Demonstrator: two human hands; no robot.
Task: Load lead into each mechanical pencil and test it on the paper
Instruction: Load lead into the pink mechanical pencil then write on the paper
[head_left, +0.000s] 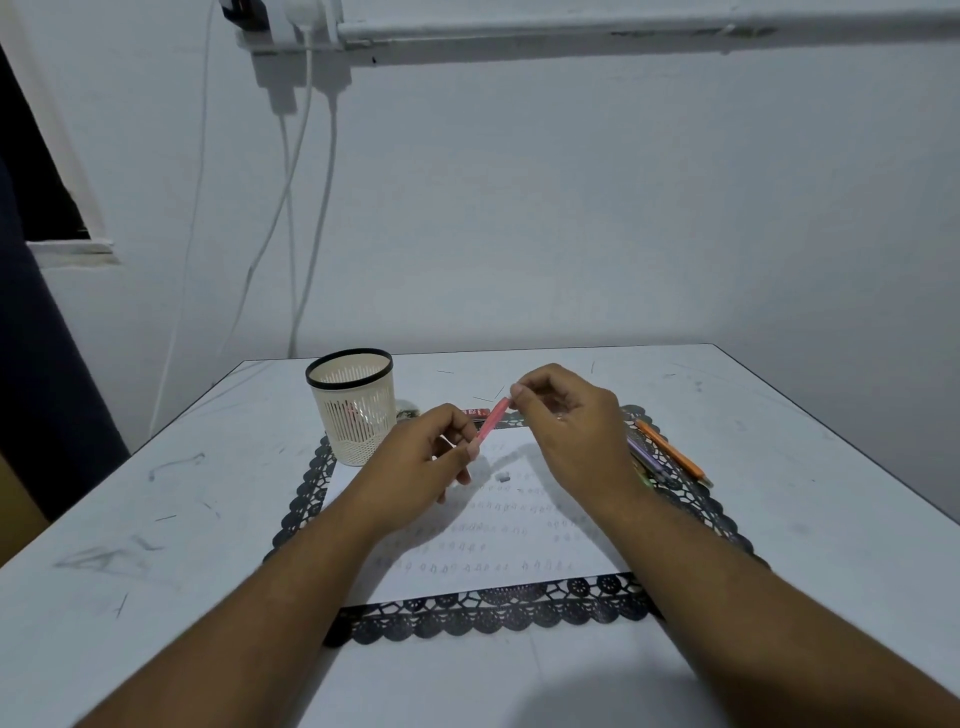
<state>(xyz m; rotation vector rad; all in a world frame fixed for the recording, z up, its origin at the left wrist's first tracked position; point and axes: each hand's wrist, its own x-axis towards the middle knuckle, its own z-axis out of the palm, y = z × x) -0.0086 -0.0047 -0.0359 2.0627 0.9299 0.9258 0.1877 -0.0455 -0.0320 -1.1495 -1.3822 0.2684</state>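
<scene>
My left hand (421, 457) grips a pink mechanical pencil (492, 419) near its lower end, holding it slanted above the paper (488, 525). My right hand (566, 421) pinches at the pencil's upper end, where a thin lead (500, 391) sticks out. The white paper carries rows of small pencil marks and lies on a black lace mat (488, 613). A small grey cap or eraser (503, 477) lies on the paper below the pencil.
A cream mesh pen cup (352, 410) stands at the mat's back left. A red lead case (475, 413) lies behind the paper. Orange (670, 449) and purple pencils (644, 452) lie on the mat's right side. Loose leads are scattered on the white table (779, 467).
</scene>
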